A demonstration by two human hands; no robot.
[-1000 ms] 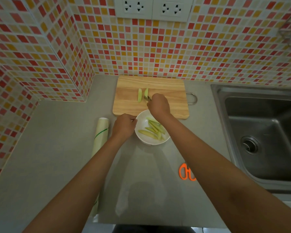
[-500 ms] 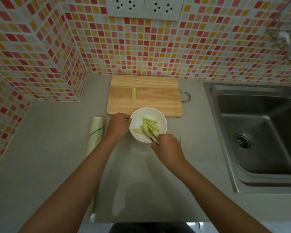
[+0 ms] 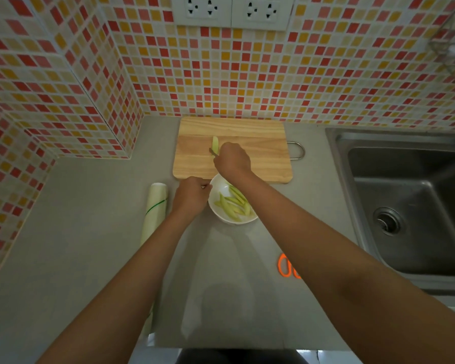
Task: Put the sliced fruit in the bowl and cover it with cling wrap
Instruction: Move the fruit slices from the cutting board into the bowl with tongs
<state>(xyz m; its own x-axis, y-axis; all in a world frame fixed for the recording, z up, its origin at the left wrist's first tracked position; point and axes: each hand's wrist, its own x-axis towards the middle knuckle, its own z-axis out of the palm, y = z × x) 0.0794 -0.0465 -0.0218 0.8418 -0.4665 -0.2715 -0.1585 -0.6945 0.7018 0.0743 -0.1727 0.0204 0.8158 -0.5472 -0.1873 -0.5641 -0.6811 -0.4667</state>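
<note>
While the left hand (image 3: 192,197) grips the white bowl's (image 3: 217,210) rim | right hand (image 3: 233,158) pinches the last fruit slice (image 3: 215,144) on the cutting board (image 3: 260,148) behind the bowl | other slices (image 3: 234,203) inside

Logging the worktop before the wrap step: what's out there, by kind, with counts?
Board: 1
Bowl: 1
Slice on board: 1
Wrap roll: 1
Scissors: 1
Total: 5, not counting the slices in the bowl, which overlap too much to count.
</note>
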